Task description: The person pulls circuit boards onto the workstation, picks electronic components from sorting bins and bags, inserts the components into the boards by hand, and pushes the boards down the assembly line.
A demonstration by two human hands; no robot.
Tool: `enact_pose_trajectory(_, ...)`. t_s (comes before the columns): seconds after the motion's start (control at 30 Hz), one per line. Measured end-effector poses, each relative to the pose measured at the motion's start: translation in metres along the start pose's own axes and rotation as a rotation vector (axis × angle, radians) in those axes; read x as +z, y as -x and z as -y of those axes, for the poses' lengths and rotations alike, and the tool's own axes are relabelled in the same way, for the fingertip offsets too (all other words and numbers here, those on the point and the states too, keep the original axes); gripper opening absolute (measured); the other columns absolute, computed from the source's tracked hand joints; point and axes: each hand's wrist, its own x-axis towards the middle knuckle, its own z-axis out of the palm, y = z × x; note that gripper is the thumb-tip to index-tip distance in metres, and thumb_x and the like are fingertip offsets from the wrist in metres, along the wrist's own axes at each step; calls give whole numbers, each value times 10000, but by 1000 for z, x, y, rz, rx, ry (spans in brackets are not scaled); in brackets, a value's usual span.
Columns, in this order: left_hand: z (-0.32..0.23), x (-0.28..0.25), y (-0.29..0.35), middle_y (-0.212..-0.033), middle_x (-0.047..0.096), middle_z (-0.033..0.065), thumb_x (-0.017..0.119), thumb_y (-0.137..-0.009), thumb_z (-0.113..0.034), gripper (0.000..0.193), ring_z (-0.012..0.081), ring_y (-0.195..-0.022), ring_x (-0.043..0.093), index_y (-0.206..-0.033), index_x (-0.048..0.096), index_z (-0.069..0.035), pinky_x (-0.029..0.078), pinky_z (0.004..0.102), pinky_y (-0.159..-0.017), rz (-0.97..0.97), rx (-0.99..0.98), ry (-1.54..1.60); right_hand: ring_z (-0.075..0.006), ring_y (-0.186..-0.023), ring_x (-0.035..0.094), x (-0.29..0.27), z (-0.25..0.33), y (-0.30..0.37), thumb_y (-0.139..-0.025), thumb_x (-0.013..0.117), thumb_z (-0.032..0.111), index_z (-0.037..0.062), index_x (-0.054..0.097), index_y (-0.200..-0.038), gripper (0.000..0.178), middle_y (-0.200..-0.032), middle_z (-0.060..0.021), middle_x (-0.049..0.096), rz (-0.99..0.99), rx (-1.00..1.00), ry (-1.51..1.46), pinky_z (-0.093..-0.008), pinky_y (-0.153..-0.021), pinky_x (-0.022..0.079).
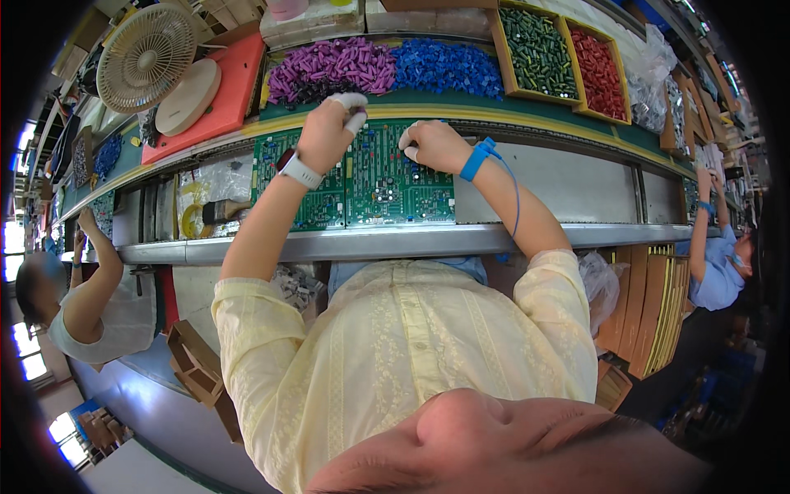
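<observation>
Two green circuit boards (401, 200) lie side by side on the rail line before me, set with small parts. My left hand (323, 136), white covers on its fingertips, is raised over the far edge of the boards, close to a heap of purple cylindrical parts (333, 66). Its thumb and finger are bent together; what they pinch, if anything, is too small to make out. Over the right board's upper right part, my right hand (436, 146) is closed in a pinch, its fingertips hiding whatever they hold. A blue wrist strap (480, 159) with a cord circles that wrist.
Beyond the rail lie blue parts (444, 67), a box of dark green parts (539, 53) and a box of red parts (598, 74). A brush (224, 211) rests left of the boards. A fan (146, 58) stands far left. Co-workers sit on both sides.
</observation>
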Motion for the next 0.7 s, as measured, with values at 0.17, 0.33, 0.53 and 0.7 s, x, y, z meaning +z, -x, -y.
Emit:
enact_pose_trajectory(0.17,-19,-12,46,-812,643,100,650,-773,-70,181,176,-741,628,-944,607,-27,493,269,-656,231,-138,80,-300,-801,608,-4,1,2,-723,561,132,71,678,-864,193,-835,-134,644,60,-35,14,-405,-736,482)
enact_pose_trajectory(0.33,-16,-16,79,-844,637,69,655,-738,-79,176,269,-831,603,-912,627,-79,382,425,-935,368,124,-51,-307,-855,604,-23,-4,16,-770,526,168,80,653,-1012,286,-926,-162,637,-25,-107,-49,-391,-791,469)
enact_pose_trajectory(0.53,-11,-12,101,-824,603,34,681,-701,-110,156,220,-922,556,-852,645,-127,148,563,-1039,439,141,-218,-307,-885,613,-153,-129,67,-815,536,248,138,626,-1068,291,-962,-167,634,-590,374,277,-371,-773,482)
enact_pose_trajectory(0.7,-10,-8,106,-817,595,39,688,-690,-115,150,214,-922,551,-835,653,-132,135,563,-1042,409,128,-239,-357,-1031,547,-218,-273,131,-829,496,268,129,568,-1150,357,-1097,-191,580,-495,962,614,-425,-880,437)
